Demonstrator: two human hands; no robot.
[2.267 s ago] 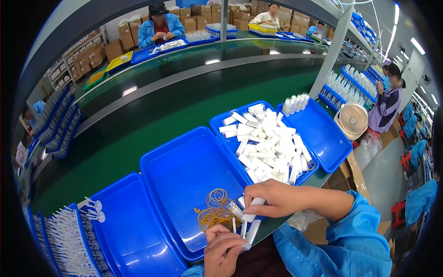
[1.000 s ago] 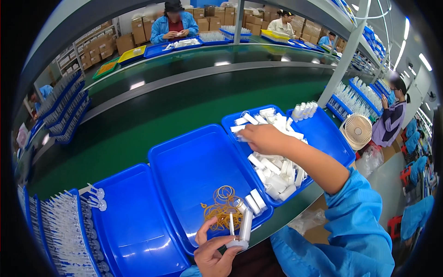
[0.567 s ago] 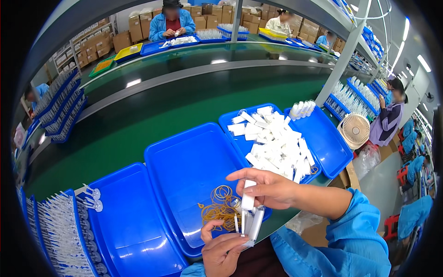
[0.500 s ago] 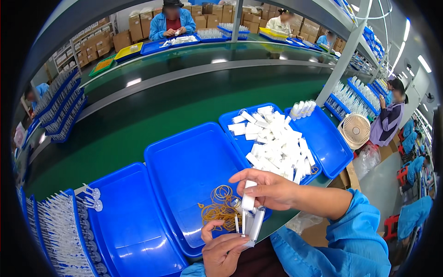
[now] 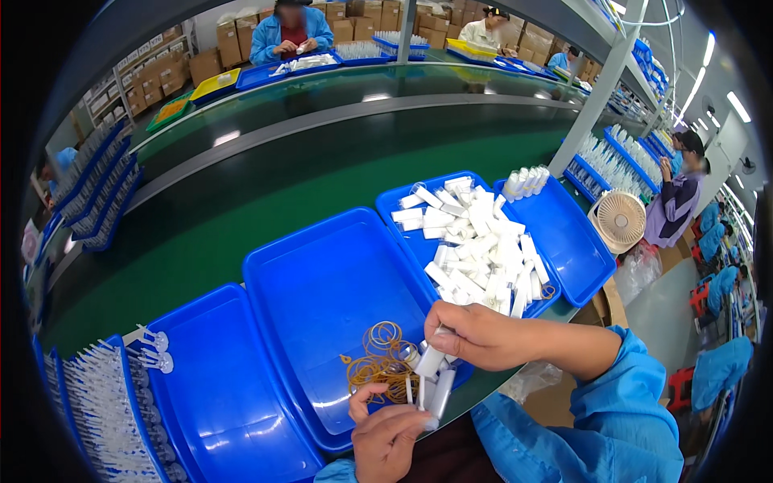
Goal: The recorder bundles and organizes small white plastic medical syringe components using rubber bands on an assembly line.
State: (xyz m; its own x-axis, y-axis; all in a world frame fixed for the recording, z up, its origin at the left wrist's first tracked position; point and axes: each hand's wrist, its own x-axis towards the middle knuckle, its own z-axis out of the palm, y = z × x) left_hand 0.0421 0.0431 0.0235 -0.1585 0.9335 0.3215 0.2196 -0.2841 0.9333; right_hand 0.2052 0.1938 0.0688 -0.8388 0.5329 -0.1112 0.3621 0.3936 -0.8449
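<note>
My left hand [image 5: 388, 441] is closed round the lower ends of several upright white and clear tubes [image 5: 440, 393] at the front edge of the bench. Just above them, my right hand [image 5: 475, 332] pinches a white tube [image 5: 431, 360] between thumb and fingers, tilted over the bunch. The lower end of that tube is close to the others; I cannot tell whether they touch. Beside my hands, a pile of tan rubber bands [image 5: 377, 374] lies in the near corner of a blue tray [image 5: 322, 266]. White capped tubes [image 5: 483, 249] fill another blue tray behind my right hand.
Stacked trays [image 5: 122, 402] of clear stemmed pieces stand at left, beside a blue tray [image 5: 233, 386]. A right-hand blue tray [image 5: 576, 249] holds several upright tubes [image 5: 527, 182]. A fan [image 5: 620, 221], a metal post [image 5: 596, 105] and the green belt [image 5: 241, 193] lie beyond. People sit across.
My right hand has closed its fingers more tightly round the white tube and tilted it further over the bunch. My left hand stays nearly in place. The whole view has shifted slightly.
</note>
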